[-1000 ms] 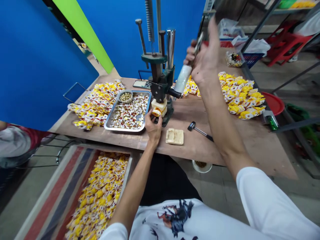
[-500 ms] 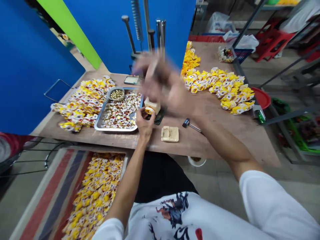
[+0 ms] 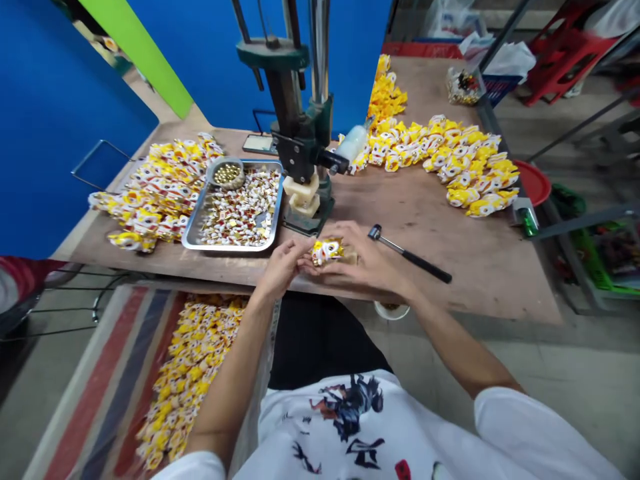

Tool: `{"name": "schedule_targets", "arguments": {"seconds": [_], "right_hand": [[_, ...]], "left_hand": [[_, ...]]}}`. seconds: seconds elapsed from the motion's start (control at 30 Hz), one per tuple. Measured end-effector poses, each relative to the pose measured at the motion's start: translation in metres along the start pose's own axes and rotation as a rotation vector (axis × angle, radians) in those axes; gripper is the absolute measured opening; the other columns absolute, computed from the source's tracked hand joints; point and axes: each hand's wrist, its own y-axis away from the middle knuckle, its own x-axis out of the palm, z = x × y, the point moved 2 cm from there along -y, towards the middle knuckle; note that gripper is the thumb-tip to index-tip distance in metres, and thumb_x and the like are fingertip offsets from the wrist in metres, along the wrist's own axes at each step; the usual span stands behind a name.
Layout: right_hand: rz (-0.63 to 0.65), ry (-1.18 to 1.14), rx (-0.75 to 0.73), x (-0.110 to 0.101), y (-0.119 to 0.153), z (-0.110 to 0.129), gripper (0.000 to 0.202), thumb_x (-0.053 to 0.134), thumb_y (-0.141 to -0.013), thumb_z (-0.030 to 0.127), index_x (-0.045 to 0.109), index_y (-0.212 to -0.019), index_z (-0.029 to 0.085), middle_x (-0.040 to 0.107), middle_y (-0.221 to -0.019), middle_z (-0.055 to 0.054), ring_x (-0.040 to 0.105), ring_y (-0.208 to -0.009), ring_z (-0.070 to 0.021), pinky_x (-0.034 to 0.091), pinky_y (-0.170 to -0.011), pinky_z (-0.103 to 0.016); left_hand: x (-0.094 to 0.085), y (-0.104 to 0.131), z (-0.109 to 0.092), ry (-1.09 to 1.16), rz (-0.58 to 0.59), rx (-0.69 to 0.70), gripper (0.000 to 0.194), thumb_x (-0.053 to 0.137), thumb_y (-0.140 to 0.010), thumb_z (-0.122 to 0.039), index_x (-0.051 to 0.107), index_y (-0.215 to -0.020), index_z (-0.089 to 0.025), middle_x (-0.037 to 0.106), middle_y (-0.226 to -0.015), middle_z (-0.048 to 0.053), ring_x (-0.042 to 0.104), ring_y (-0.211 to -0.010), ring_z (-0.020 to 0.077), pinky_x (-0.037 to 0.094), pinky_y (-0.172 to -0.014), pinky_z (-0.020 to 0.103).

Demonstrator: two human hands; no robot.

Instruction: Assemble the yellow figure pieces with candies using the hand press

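Note:
Both hands are close together at the table's front edge, around a small yellow-and-white plastic toy piece (image 3: 327, 251) with a round eye mark. My left hand (image 3: 284, 265) has its fingers closed at the piece's left end. My right hand (image 3: 373, 259) curls round its right side, with thumb and fingers above and below it. Under the right hand a cream block (image 3: 351, 256) is mostly hidden. Just beyond the hands stands a green hand press (image 3: 300, 133), with cream blocks (image 3: 303, 195) at its working end. A black-handled hammer (image 3: 410, 253) lies right of my right hand.
A metal tray (image 3: 230, 248) of small white-and-red parts holds a bowl (image 3: 227, 173) of gold balls. Yellow-and-white pieces are heaped at left (image 3: 160, 193) and right (image 3: 465, 163). Below the table's left side is a box of similar pieces (image 3: 200, 360).
My right hand has dropped from its blurred place before the press to the table's front. My left hand has drawn back from the press's cream block, and both hands now meet at the toy piece.

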Motion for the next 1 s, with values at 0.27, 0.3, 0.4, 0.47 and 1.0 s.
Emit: {"name": "schedule_targets", "arguments": {"seconds": [0.27,0.3,0.4,0.47,1.0], "right_hand": [[-0.176,0.189,0.131,0.024,0.027,-0.049,0.039,0.079,-0.101,0.052,0.077,-0.132,0.030,0.067,-0.146,-0.011,0.059,-0.141,-0.0345,0.045,-0.126,-0.058],[-0.186,0.193,0.145,0.026,0.029,-0.053,0.039,0.079,-0.100,0.052,0.078,-0.132,0.031,0.066,-0.148,-0.011,0.057,-0.143,-0.0349,0.044,-0.127,-0.058],[-0.170,0.143,0.197,0.029,0.032,-0.054,0.043,0.081,-0.098,0.053,0.077,-0.136,0.035,0.065,-0.147,-0.011,0.058,-0.145,-0.0355,0.045,-0.128,-0.058],[-0.160,0.118,0.215,0.024,0.034,-0.050,0.052,0.083,-0.096,0.055,0.072,-0.144,0.036,0.064,-0.150,-0.011,0.057,-0.147,-0.0366,0.043,-0.130,-0.058],[-0.354,0.117,0.289,-0.012,0.051,-0.054,0.037,0.068,-0.106,0.058,0.078,-0.124,0.027,0.069,-0.135,-0.013,0.072,-0.125,-0.0306,0.065,-0.104,-0.049]], "left_hand": [[0.015,-0.027,0.021,-0.407,0.166,0.103,0.062,0.085,-0.082,-0.078,0.057,-0.082,-0.023,0.067,-0.056,-0.001,0.054,-0.041,0.0113,0.035,-0.041,0.021],[0.015,-0.029,0.024,-0.393,0.145,0.094,0.062,0.088,-0.080,-0.077,0.056,-0.081,-0.023,0.066,-0.056,-0.001,0.053,-0.041,0.0111,0.035,-0.042,0.022],[0.011,-0.029,0.027,-0.367,0.107,0.061,0.058,0.092,-0.078,-0.070,0.057,-0.079,-0.024,0.065,-0.057,0.000,0.052,-0.043,0.0122,0.036,-0.044,0.025],[-0.002,-0.029,0.017,-0.433,0.042,0.123,0.047,0.089,-0.085,-0.063,0.063,-0.083,-0.024,0.067,-0.060,0.001,0.054,-0.045,0.0145,0.039,-0.046,0.028],[-0.169,-0.087,-0.080,-1.297,-0.159,0.496,0.020,0.083,-0.080,-0.038,0.072,-0.073,-0.024,0.065,-0.088,0.010,0.061,-0.084,0.0272,0.051,-0.087,0.037]]}}
